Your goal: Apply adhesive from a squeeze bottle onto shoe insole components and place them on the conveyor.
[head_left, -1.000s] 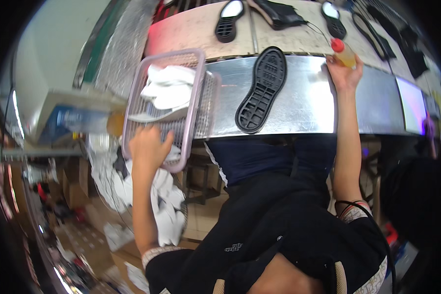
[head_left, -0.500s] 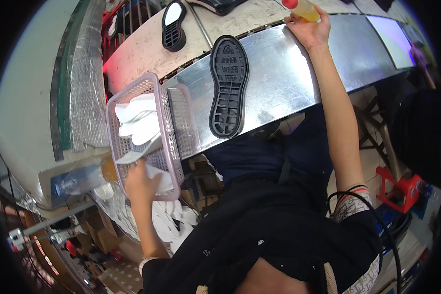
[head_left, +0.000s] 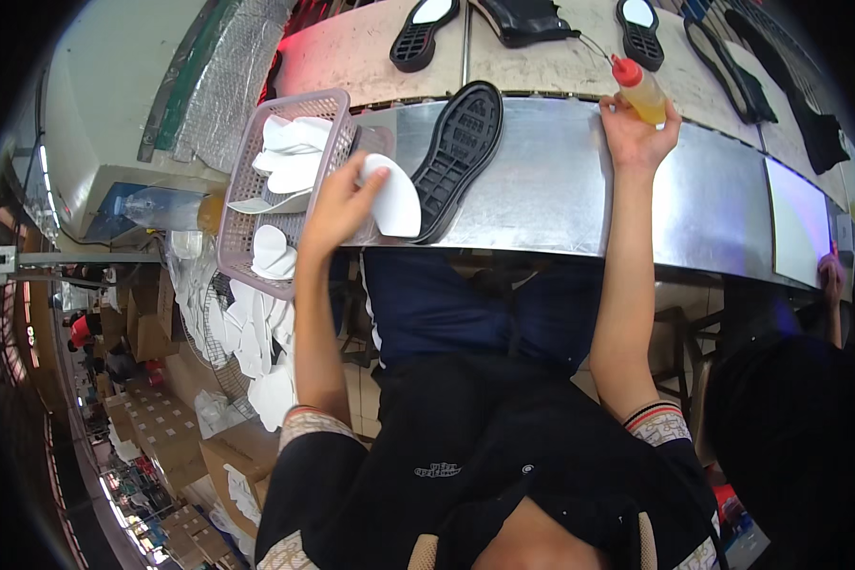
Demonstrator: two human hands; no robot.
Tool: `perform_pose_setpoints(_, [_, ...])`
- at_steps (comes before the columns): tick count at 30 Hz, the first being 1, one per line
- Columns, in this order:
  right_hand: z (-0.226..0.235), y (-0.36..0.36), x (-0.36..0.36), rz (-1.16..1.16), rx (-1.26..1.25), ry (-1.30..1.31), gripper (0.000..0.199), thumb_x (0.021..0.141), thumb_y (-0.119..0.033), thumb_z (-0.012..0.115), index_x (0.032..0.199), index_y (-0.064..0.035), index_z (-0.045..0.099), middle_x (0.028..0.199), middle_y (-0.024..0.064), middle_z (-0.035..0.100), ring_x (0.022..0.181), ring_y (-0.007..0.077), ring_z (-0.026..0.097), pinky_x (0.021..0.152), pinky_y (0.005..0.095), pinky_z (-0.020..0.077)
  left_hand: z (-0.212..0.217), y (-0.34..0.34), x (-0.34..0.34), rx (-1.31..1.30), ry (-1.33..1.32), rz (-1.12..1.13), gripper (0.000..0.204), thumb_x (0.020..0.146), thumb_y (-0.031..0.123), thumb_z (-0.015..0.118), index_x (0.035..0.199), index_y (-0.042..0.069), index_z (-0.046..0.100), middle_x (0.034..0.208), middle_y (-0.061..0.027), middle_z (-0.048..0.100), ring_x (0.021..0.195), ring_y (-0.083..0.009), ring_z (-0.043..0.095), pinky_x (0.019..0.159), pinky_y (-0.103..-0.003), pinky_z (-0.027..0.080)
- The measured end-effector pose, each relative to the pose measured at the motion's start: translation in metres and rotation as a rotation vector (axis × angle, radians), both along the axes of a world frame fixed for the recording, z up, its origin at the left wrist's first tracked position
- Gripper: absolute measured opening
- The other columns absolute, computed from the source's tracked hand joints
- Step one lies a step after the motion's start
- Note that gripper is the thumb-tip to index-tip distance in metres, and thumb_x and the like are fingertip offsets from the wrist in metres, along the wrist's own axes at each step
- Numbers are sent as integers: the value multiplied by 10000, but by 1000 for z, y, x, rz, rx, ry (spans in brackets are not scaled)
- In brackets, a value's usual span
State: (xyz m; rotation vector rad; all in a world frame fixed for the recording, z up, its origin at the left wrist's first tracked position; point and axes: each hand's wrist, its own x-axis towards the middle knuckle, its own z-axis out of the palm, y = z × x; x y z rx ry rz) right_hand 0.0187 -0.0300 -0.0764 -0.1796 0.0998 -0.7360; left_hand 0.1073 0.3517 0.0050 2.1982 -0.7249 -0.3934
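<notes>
My left hand [head_left: 340, 204] pinches a white curved pad [head_left: 395, 198] between thumb and fingers. The pad overlaps the lower left part of a black shoe sole [head_left: 464, 128], which lies tilted on a shiny metal ledge [head_left: 541, 180] with its ribbed, hollow side up. Off to the right, over the ledge's far edge, my right hand [head_left: 636, 138] is closed around a squeeze bottle [head_left: 641, 93] of yellow liquid. Its red cap and thin spout point up and away. A pale mauve plastic basket [head_left: 240, 185] with more white pads stands left of the sole.
Beyond the ledge, a pale surface carries other black soles [head_left: 416, 38] with white heel pads and black shoe pieces [head_left: 522, 21]. A white board [head_left: 793, 223] lies at right, near another person's hand [head_left: 831, 277]. White scraps [head_left: 252, 328] hang below the basket.
My left hand has come out of the basket with a white pad and moved right to the sole. The sole now lies more tilted. The bottle in my right hand now points away.
</notes>
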Motion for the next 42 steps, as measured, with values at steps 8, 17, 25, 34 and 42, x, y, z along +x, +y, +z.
perform_pose_setpoints(8, [22, 6, -5, -71, 90, 111, 411, 754, -328, 546, 1043, -52, 453, 955, 103, 484, 868, 205, 435, 834, 386, 324, -45, -58, -66, -249, -72, 241, 209, 889, 185, 592, 939, -18, 594, 762, -74, 638, 690, -125, 587, 635, -301, 474])
perform_pose_setpoints(17, [9, 5, 2, -56, -18, 89, 433, 769, -347, 615, 1092, -97, 470, 1044, 75, 491, 959, 183, 441, 866, 399, 346, -40, -94, 29, -607, 209, 124, 231, 866, 153, 625, 988, -42, 600, 841, -72, 659, 737, -104, 612, 640, -252, 490])
perform_pose_setpoints(25, [8, 12, 5, -17, -190, 234, 377, 817, -342, 655, 1078, -103, 527, 1051, 59, 540, 956, 192, 485, 878, 370, 392, -55, -135, 31, -279, -313, -94, 346, 797, 61, 620, 1126, -15, 545, 990, -224, 641, 915, -348, 634, 796, -359, 486])
perform_pose_setpoints(34, [26, 45, 54, 180, -500, 311, 376, 838, -279, 640, 1121, -66, 512, 1074, 57, 564, 1019, 168, 520, 922, 309, 388, -53, -140, 71, -709, 525, 71, 365, 907, 194, 526, 1221, 7, 524, 927, -84, 617, 802, -167, 585, 705, -251, 464])
perform_pose_setpoints(42, [40, 88, 64, 89, -1049, 339, 538, 814, -212, 655, 1251, -30, 398, 1207, 153, 532, 1111, 226, 525, 976, 353, 403, -65, -120, 101, -1217, 1083, 27, 479, 900, 287, 460, 1278, -6, 447, 1000, -94, 557, 722, -145, 505, 567, -250, 429])
